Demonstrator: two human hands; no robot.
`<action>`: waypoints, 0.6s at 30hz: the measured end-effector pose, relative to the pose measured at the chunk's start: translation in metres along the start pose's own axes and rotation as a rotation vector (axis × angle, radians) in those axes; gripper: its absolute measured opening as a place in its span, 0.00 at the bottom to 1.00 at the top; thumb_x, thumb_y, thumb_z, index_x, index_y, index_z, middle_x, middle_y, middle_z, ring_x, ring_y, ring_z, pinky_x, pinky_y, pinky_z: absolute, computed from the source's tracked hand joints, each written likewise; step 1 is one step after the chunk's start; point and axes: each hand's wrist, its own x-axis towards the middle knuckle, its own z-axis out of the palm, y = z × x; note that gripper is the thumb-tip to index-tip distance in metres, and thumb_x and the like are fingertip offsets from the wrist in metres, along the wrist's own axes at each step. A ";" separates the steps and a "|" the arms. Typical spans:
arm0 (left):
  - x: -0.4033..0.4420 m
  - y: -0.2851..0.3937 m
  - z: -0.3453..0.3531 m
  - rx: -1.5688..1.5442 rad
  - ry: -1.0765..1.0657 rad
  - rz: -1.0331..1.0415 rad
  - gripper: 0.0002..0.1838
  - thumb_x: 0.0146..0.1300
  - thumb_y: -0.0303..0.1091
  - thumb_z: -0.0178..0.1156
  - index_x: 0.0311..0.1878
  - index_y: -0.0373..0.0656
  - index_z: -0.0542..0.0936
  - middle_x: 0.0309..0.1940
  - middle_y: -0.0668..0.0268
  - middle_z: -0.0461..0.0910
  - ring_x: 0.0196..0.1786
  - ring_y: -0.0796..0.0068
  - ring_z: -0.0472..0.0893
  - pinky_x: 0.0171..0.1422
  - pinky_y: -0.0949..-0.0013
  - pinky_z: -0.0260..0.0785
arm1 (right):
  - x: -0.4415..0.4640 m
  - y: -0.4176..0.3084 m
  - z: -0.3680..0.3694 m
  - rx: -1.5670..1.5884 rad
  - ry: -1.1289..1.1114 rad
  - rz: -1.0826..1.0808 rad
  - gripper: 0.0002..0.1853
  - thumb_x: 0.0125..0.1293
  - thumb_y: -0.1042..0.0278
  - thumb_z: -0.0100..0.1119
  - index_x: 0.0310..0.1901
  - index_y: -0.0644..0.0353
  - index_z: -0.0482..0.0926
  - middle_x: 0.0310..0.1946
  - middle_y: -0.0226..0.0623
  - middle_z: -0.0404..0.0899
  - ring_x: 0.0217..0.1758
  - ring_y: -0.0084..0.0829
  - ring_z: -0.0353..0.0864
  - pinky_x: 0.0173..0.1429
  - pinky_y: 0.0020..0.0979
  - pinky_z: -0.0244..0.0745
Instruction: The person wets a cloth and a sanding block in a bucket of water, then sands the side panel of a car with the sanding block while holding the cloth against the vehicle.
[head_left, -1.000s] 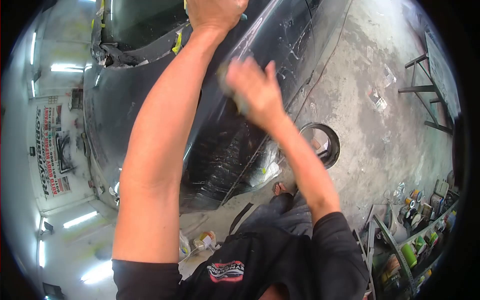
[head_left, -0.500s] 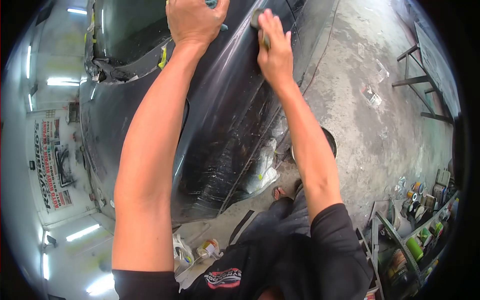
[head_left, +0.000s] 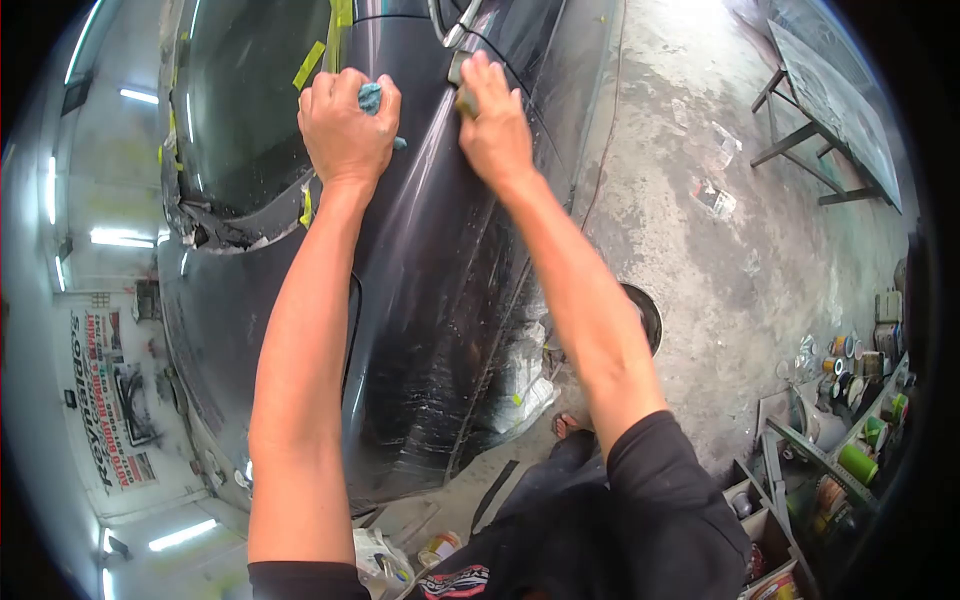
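My left hand (head_left: 347, 128) is closed round a crumpled blue-green cloth (head_left: 370, 98), at the top of the dark car body (head_left: 420, 290), just right of the rear window (head_left: 255, 90). Beside it, my right hand (head_left: 492, 125) presses a dark, flat block (head_left: 460, 68) on the wet panel near the door seam, its fingers laid over the block. Streaks of water and pale marks cover the lower panel. Yellow-green tape (head_left: 309, 64) clings to the window edge.
Right of the car is a grey concrete floor (head_left: 690, 260) with a round bucket (head_left: 643, 318), partly hidden by my arm. A dark-legged table (head_left: 830, 95) stands upper right. Shelves with cans (head_left: 857, 463) are lower right. A lettered banner (head_left: 118, 400) hangs left.
Both hands have moved forward along the car, and more of the door shows at the top. The right hand with the block went up from the lower panel; the cloth stays in the left.
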 end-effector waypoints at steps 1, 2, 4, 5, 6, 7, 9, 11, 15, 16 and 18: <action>0.001 0.001 -0.001 0.002 -0.004 -0.004 0.14 0.64 0.42 0.73 0.32 0.44 0.80 0.35 0.59 0.80 0.42 0.50 0.80 0.52 0.50 0.73 | -0.010 -0.012 0.002 -0.023 0.015 0.012 0.34 0.68 0.76 0.65 0.77 0.61 0.71 0.82 0.53 0.65 0.86 0.59 0.62 0.82 0.68 0.62; 0.000 0.001 0.000 0.005 -0.007 -0.008 0.14 0.64 0.42 0.73 0.33 0.44 0.80 0.34 0.59 0.80 0.42 0.50 0.80 0.52 0.49 0.73 | -0.026 -0.028 -0.008 -0.020 -0.057 0.006 0.37 0.66 0.75 0.66 0.78 0.64 0.69 0.83 0.57 0.62 0.86 0.62 0.61 0.83 0.69 0.60; 0.001 0.003 0.001 -0.008 0.001 -0.016 0.14 0.64 0.42 0.73 0.33 0.44 0.80 0.34 0.59 0.80 0.41 0.50 0.80 0.52 0.49 0.73 | -0.080 -0.049 -0.018 0.053 -0.148 -0.087 0.42 0.59 0.79 0.66 0.79 0.63 0.69 0.85 0.54 0.61 0.87 0.60 0.60 0.82 0.71 0.59; 0.001 0.003 -0.001 -0.007 -0.002 -0.022 0.14 0.64 0.42 0.73 0.33 0.44 0.80 0.34 0.59 0.80 0.41 0.50 0.80 0.52 0.49 0.73 | -0.099 -0.060 -0.025 0.124 -0.186 -0.091 0.43 0.58 0.82 0.65 0.79 0.59 0.70 0.84 0.48 0.64 0.87 0.55 0.61 0.82 0.71 0.61; 0.001 0.003 -0.002 -0.009 -0.007 -0.026 0.14 0.64 0.42 0.73 0.33 0.44 0.80 0.34 0.59 0.79 0.41 0.50 0.80 0.52 0.49 0.73 | -0.096 -0.051 -0.028 0.062 -0.210 -0.133 0.43 0.58 0.83 0.65 0.79 0.56 0.71 0.84 0.45 0.65 0.87 0.53 0.62 0.82 0.71 0.61; 0.001 0.002 -0.001 -0.009 -0.004 -0.024 0.14 0.64 0.42 0.73 0.33 0.44 0.80 0.34 0.59 0.79 0.41 0.50 0.80 0.52 0.49 0.73 | -0.090 -0.038 -0.031 0.002 -0.235 -0.171 0.43 0.57 0.84 0.65 0.79 0.54 0.71 0.84 0.42 0.67 0.87 0.51 0.63 0.82 0.71 0.61; -0.001 0.001 0.000 -0.008 -0.010 -0.009 0.14 0.64 0.42 0.73 0.33 0.44 0.80 0.35 0.59 0.79 0.41 0.50 0.79 0.51 0.49 0.73 | -0.045 -0.010 -0.019 -0.005 -0.134 -0.152 0.41 0.61 0.84 0.64 0.78 0.51 0.73 0.83 0.39 0.68 0.86 0.50 0.65 0.81 0.71 0.63; -0.002 0.001 -0.001 -0.012 -0.015 -0.017 0.14 0.65 0.42 0.73 0.33 0.44 0.80 0.34 0.59 0.79 0.41 0.50 0.79 0.51 0.49 0.73 | 0.003 0.007 -0.013 0.007 -0.062 -0.059 0.37 0.64 0.83 0.64 0.77 0.54 0.73 0.83 0.43 0.67 0.86 0.52 0.65 0.80 0.72 0.64; 0.001 0.004 -0.002 -0.008 0.000 -0.015 0.14 0.65 0.41 0.73 0.33 0.44 0.80 0.34 0.59 0.79 0.41 0.51 0.79 0.51 0.49 0.72 | -0.012 -0.014 -0.003 0.007 -0.010 0.025 0.40 0.63 0.80 0.68 0.78 0.59 0.70 0.83 0.49 0.64 0.86 0.55 0.63 0.81 0.71 0.62; 0.003 0.003 0.000 -0.016 -0.006 -0.021 0.14 0.64 0.42 0.73 0.34 0.45 0.80 0.35 0.61 0.79 0.42 0.52 0.79 0.51 0.50 0.72 | -0.040 -0.026 -0.008 0.041 -0.035 -0.006 0.41 0.62 0.81 0.68 0.79 0.57 0.69 0.84 0.47 0.65 0.86 0.54 0.63 0.81 0.71 0.62; 0.000 -0.001 0.000 -0.020 -0.039 -0.036 0.13 0.64 0.44 0.72 0.34 0.47 0.81 0.37 0.63 0.79 0.44 0.53 0.79 0.52 0.50 0.73 | -0.061 -0.030 -0.014 0.033 -0.104 -0.063 0.43 0.59 0.82 0.69 0.79 0.55 0.70 0.84 0.43 0.65 0.86 0.52 0.63 0.81 0.71 0.63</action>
